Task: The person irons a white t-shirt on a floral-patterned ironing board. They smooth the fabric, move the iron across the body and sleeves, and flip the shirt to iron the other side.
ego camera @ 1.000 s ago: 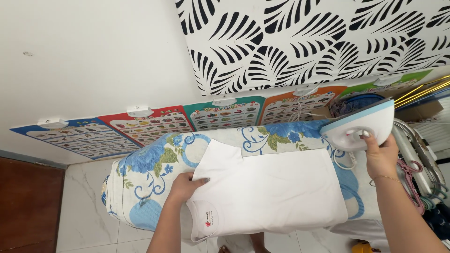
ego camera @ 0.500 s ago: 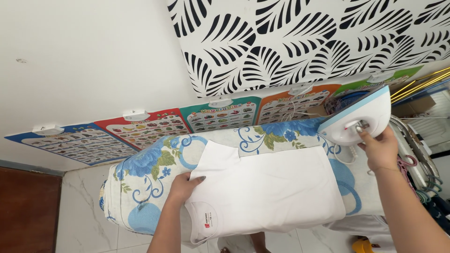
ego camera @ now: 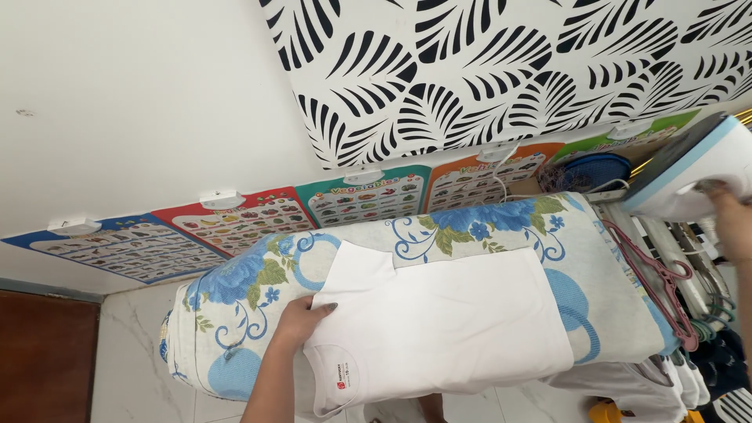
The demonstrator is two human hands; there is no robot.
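Seen from the head camera, a white T-shirt (ego camera: 439,321) lies flat on a padded ironing board (ego camera: 235,305) covered in blue-flowered cloth. The shirt's long axis runs along the board, left to right in the picture: the neck end with its small printed label points to the left, the hem to the right, and one short sleeve sticks up toward the wall. The near edge of the shirt hangs a little over the board's front side.

The left hand (ego camera: 301,319) rests on the shirt's shoulder near the collar, fingers bent and pressing the cloth down, with the fingertips on the fabric edge.

The right hand (ego camera: 732,223) is at the far right edge of the picture, curled around the handle of a white and light-blue iron (ego camera: 689,172). The iron is lifted clear of the board and tilted, well apart from the shirt.

Beyond the board's right end, pink clothes hangers (ego camera: 666,286) lie on a rack. Colourful picture charts (ego camera: 235,223) lean along the wall behind.
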